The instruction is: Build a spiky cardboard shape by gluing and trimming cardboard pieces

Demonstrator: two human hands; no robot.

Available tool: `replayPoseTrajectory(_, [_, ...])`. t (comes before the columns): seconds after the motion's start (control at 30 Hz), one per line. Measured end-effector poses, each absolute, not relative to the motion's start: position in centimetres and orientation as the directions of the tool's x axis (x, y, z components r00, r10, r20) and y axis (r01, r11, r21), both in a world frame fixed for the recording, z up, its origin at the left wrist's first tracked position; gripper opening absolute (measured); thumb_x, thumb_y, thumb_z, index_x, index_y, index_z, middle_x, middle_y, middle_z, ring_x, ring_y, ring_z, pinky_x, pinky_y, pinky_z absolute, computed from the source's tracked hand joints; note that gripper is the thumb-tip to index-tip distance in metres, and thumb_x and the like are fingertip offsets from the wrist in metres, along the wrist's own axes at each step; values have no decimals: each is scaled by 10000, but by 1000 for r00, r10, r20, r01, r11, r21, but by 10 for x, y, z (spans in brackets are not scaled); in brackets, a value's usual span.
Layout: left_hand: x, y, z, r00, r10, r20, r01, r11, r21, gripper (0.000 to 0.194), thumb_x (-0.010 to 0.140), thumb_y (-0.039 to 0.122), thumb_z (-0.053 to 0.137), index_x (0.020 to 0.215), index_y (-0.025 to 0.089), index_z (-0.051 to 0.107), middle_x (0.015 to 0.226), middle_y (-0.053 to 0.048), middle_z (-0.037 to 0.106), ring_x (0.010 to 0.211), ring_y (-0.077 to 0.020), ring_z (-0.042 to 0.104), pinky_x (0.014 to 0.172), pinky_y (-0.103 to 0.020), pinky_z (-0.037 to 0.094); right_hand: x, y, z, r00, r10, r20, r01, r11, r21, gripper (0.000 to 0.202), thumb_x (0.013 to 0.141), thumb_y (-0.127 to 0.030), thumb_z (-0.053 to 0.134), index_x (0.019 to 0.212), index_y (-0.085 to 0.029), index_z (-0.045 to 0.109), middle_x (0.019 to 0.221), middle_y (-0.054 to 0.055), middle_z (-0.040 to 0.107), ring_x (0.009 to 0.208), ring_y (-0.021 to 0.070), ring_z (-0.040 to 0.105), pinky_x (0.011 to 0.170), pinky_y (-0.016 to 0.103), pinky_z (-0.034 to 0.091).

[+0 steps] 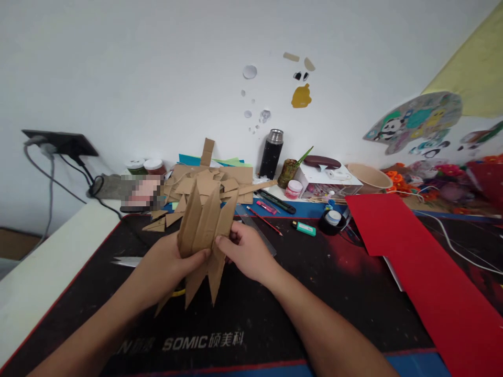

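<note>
A brown cardboard piece (204, 225) with long pointed strips at its top and bottom is held up over the black desk mat (291, 309). My left hand (168, 264) is closed around its left side, thumb across the front. At its right edge my right hand (245, 246) pinches the cardboard between thumb and fingers. Scissors (126, 261) lie on the mat left of my left hand, their handles mostly hidden. Behind the cardboard is a heap of cardboard scraps (228, 184). A clear ruler (257, 233) lies partly under my right hand.
Red card (408, 251) covers the right side. Along the back stand a black thermos (271, 154), a white box (330, 180) and a beige bowl (369, 177). A red pencil (265, 220), a utility knife (277, 201) and a teal lighter (304, 228) lie nearby. Cables (51, 183) hang at left.
</note>
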State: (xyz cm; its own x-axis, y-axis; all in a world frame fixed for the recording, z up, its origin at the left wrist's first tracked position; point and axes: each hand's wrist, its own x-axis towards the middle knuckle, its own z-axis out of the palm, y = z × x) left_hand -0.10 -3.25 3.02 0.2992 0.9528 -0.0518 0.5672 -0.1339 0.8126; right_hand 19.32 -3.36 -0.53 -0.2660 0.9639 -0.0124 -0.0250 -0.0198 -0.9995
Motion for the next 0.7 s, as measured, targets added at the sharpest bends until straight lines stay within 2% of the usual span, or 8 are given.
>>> replayPoseTrajectory(0.27, [-2, -32, 30, 295, 953, -66, 570, -120, 813, 356, 805, 515, 695, 998, 231, 790, 1000, -71, 859, 925, -354, 796, 863, -446, 635, 195, -33, -8, -250, 968, -24, -6, -26, -1000, 87, 953, -258, 628, 965, -193, 684, 778, -19, 621, 639, 143, 558, 588, 252, 466])
replayPoseTrajectory(0.47, [-1, -33, 33, 291, 953, -83, 573, -104, 813, 374, 801, 501, 689, 1018, 216, 795, 1034, -82, 860, 958, -359, 795, 874, -447, 635, 196, -32, -8, -257, 967, -8, -15, -12, -1000, 62, 956, -238, 628, 949, -193, 670, 741, -24, 601, 615, 143, 561, 569, 257, 471])
replayPoseTrajectory(0.7, [-3, -33, 34, 309, 947, -84, 570, -115, 813, 323, 806, 482, 693, 976, 233, 809, 973, -66, 864, 917, -359, 801, 845, -453, 646, 197, -34, -10, -265, 964, -7, 25, 0, -1000, 92, 973, -275, 631, 952, -197, 674, 760, -12, 625, 622, 152, 585, 557, 262, 472])
